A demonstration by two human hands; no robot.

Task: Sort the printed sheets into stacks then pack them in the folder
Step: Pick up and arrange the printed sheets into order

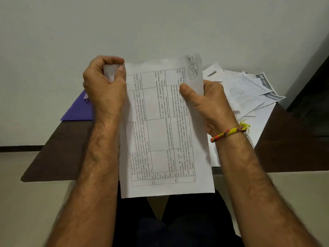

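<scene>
Item: printed sheet [160, 132], held aloft. My left hand [105, 86] fists its crumpled corner, apparently; right hand [204, 104] thumb-pinches the edge. Risk: tearing, creasing, misfiling.

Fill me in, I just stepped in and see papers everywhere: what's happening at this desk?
A person is sorting printed sheets. Both hands hold up one sheet with a printed table: the left hand grips its upper left corner in curled fingers, and the right hand pinches its right edge. A loose pile of printed sheets lies unsorted on the dark table to the right. The purple folder lies at left, with nothing visibly packed in it yet.
</scene>
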